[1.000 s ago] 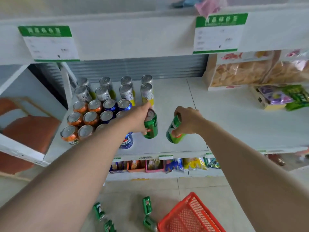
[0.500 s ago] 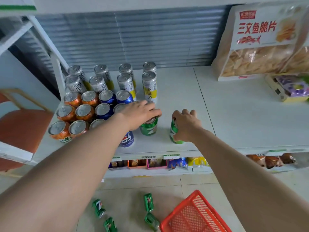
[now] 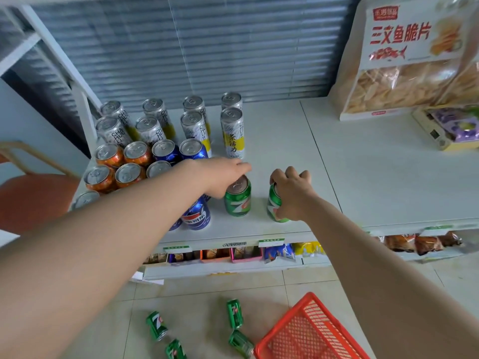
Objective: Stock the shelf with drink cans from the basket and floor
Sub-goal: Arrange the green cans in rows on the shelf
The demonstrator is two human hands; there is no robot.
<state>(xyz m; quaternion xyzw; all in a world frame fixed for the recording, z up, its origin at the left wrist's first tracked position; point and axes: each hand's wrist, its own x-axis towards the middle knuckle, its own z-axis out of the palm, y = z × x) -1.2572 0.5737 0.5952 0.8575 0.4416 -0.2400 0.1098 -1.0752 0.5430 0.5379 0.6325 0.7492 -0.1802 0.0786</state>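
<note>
While the left grip (image 3: 223, 174) stretches straight fingers over the top of one green can (image 3: 238, 199) standing on the shelf (image 3: 285, 141), the right grip (image 3: 291, 193) curls round a second green can (image 3: 274, 203) just beside it, with more green cans (image 3: 234, 313) lying on the floor (image 3: 207, 294) near the red basket (image 3: 311, 330).

Bright, even daylight with soft shadows; wide-angle bending at the edges, slight softness throughout.

Left can (image 3: 238, 198) and right can (image 3: 274, 203), tilted before, now stand on shelf (image 3: 285, 141); left hand (image 3: 220, 174) opened, at left can's 10 o'clock.
</note>
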